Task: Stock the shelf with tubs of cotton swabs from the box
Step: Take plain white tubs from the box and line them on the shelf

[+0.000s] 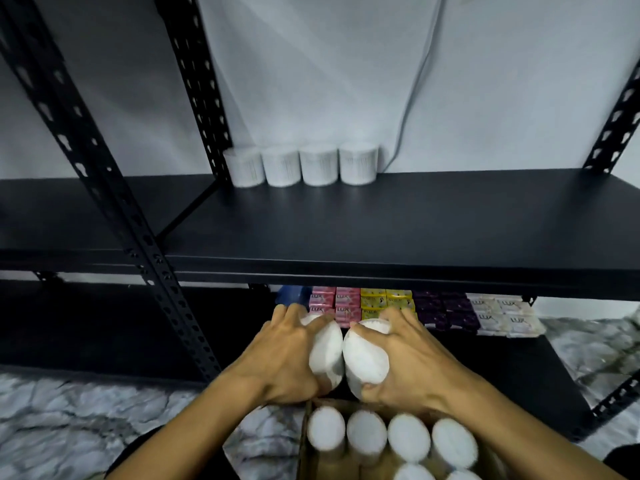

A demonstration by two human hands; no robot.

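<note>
My left hand grips a white tub of cotton swabs, and my right hand grips a second tub. The two tubs touch side by side, lids toward me, just above the far edge of the cardboard box. Several more white tubs stand upright in the box. A row of several tubs stands at the back left of the black shelf, against the wall.
Black slotted uprights frame the shelf on the left, with another upright at the right. On the lower shelf lie stacked soap packs in pink, yellow, purple and white. The floor is marbled grey.
</note>
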